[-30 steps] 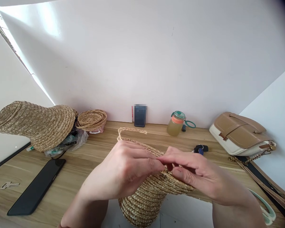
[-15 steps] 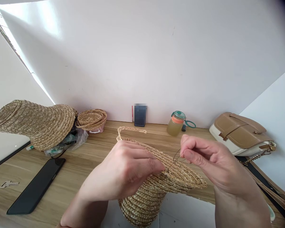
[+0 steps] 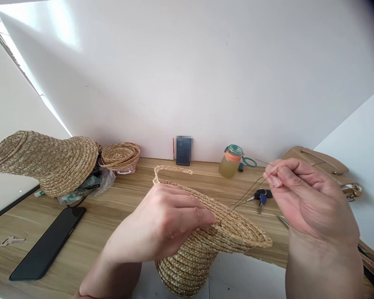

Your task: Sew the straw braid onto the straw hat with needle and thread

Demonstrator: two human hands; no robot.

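A straw hat (image 3: 187, 268) made of braided rows lies tilted in front of me, its brim toward the right. My left hand (image 3: 171, 220) grips the brim edge, with the fingertips partly hidden. A loose end of straw braid (image 3: 173, 168) curls out beyond that hand. To the right and above the brim, my right hand (image 3: 302, 187) pinches a thin needle (image 3: 269, 165) between thumb and forefinger. Dark thread (image 3: 247, 193) runs in loops from these fingers down to the brim beside my left fingertips.
Another straw hat (image 3: 62, 162) rests on plastic bags at left, near a coiled braid (image 3: 120, 155). A black phone (image 3: 50, 245) and a key (image 3: 12, 241) lie left. Behind stand a small phone (image 3: 183, 151) and a jar (image 3: 230, 162). Keys (image 3: 262, 197) and a handbag (image 3: 314, 160) are right.
My right hand has moved right and slightly up, away from the brim, drawing the thread out longer. The keys now show. My left hand and the hat have stayed put.
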